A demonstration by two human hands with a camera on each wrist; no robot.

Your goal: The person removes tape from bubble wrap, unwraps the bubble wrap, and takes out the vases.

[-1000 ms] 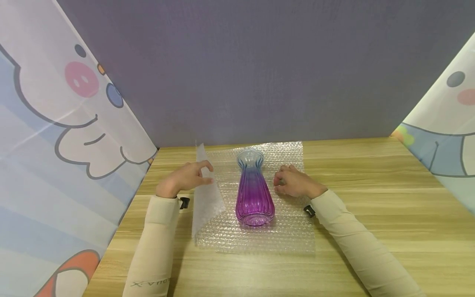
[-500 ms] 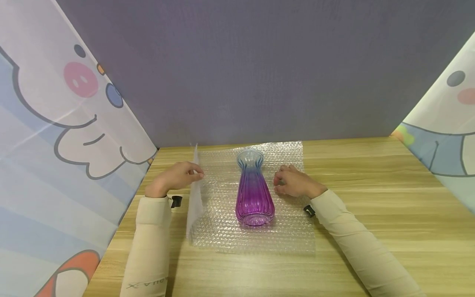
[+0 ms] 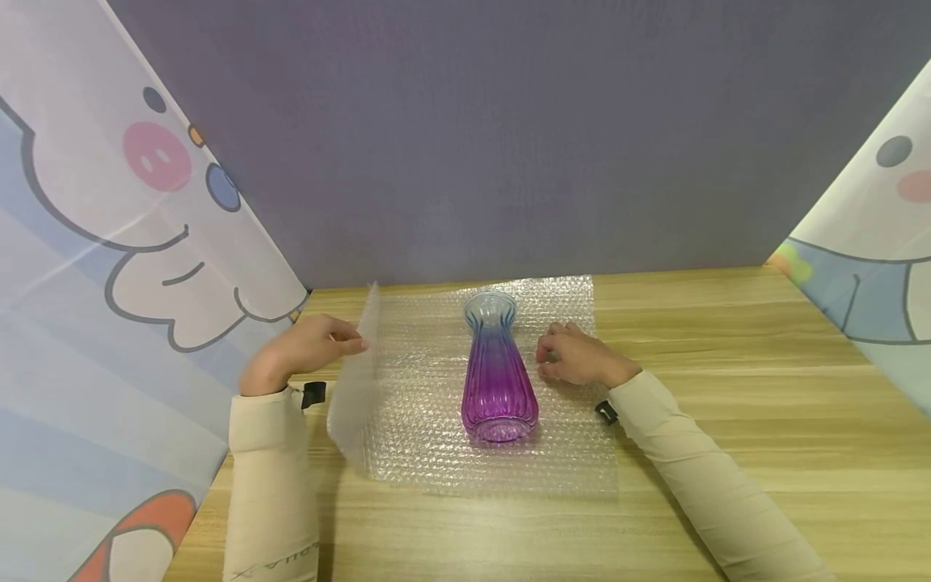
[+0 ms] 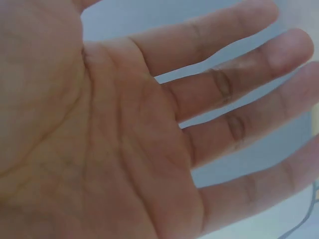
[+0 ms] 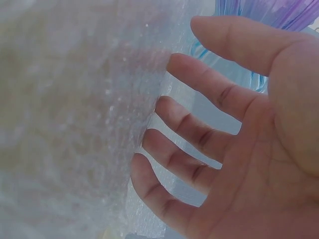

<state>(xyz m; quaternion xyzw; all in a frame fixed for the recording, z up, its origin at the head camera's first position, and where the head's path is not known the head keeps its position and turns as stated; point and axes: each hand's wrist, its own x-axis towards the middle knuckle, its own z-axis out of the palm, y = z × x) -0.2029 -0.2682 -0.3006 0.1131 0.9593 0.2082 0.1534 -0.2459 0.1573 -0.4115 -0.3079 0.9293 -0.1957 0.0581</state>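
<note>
A ribbed glass vase (image 3: 499, 380), blue at the neck and purple at the base, lies on a sheet of bubble wrap (image 3: 429, 420). Along the sheet's left side a flap (image 3: 352, 404) stands raised. My left hand (image 3: 309, 347) is at that flap, fingertips at its edge; the left wrist view shows its fingers (image 4: 234, 89) long and spread. Right of the vase, my right hand (image 3: 578, 357) rests its fingertips on the wrap. In the right wrist view the fingers (image 5: 179, 117) are slightly bent against the bubbly film, with the vase's rim behind the thumb.
The wrap lies on a wood-grain table (image 3: 727, 388). A grey wall (image 3: 509, 137) rises at the table's back edge. Cartoon-printed panels (image 3: 87, 323) flank the table on the left and right. Black clips (image 3: 314, 394) sit at both sleeve cuffs.
My left hand has moved left, and the wrap's left flap has swung outward from over the sheet to a leftward lean. The right hand and the vase have stayed in place.
</note>
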